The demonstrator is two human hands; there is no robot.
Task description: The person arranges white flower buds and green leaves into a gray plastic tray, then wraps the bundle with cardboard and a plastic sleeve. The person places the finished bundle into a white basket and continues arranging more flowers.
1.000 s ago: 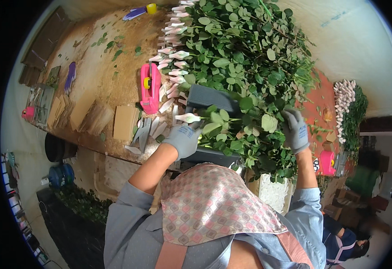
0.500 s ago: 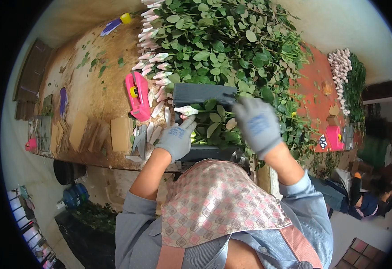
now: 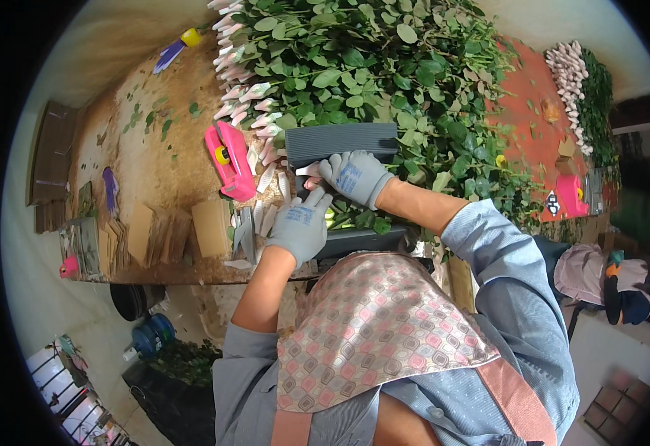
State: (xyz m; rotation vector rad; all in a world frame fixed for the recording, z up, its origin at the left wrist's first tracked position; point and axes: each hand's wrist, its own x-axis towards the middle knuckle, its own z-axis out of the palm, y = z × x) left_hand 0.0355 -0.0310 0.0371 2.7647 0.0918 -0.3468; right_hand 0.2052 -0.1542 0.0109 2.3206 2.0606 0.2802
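Note:
My left hand [image 3: 300, 224], in a grey glove, lies at the left end of a dark ribbed holder [image 3: 341, 139], fingers extended beside pale wrapped rose heads [image 3: 309, 169]. My right hand [image 3: 352, 176], also gloved, is inside the holder with fingers curled over a rose; its stem is mostly hidden. Leaves [image 3: 369, 219] show beneath it. Left of the holder are a pink tape dispenser [image 3: 233, 171], loose white sleeves [image 3: 267, 180] and metal strips [image 3: 244, 234].
A large pile of leafy rose stems [image 3: 369, 67] covers the back. Cardboard sheets [image 3: 207, 229] and a purple glove [image 3: 110, 189] lie on the worn table [image 3: 150, 149]. A red surface [image 3: 520, 134] holds another bunch [image 3: 570, 82]. A co-worker [image 3: 600, 282] is at the right.
My right hand has moved left from the outer leaves into the holder, beside my left hand, and now covers most of the rose there. The co-worker has moved, and the camera view has shifted.

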